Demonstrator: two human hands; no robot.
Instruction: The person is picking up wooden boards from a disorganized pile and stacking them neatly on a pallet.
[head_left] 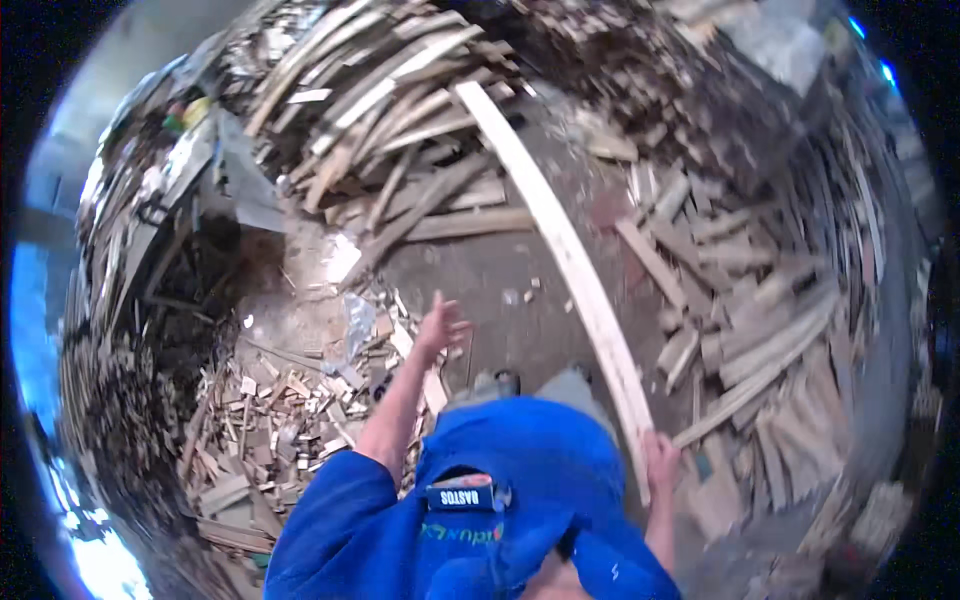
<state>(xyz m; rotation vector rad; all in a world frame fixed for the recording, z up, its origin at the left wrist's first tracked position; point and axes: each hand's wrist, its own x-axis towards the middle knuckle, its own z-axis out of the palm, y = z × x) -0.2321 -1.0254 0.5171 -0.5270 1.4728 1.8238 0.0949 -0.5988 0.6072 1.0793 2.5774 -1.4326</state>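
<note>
A long, pale wooden board [562, 243] slants from beside my right hip up to the stacked planks ahead. My right hand [659, 460] is closed round its near end, and the far end lies over or against the edge of the stack; contact there cannot be made out. Out in front of me to the left, my left hand [441, 326] is held in the air with fingers apart and nothing in it. Below and beside that hand is a heap of small wood offcuts [290, 410].
Stacked planks [390, 110] rise ahead on the left. Loose boards [760, 330] lie piled on the right, with a dark heap of wood [690, 90] behind. A clear plastic scrap [358, 325] rests by the offcuts. Grey floor [470, 280] shows between the piles.
</note>
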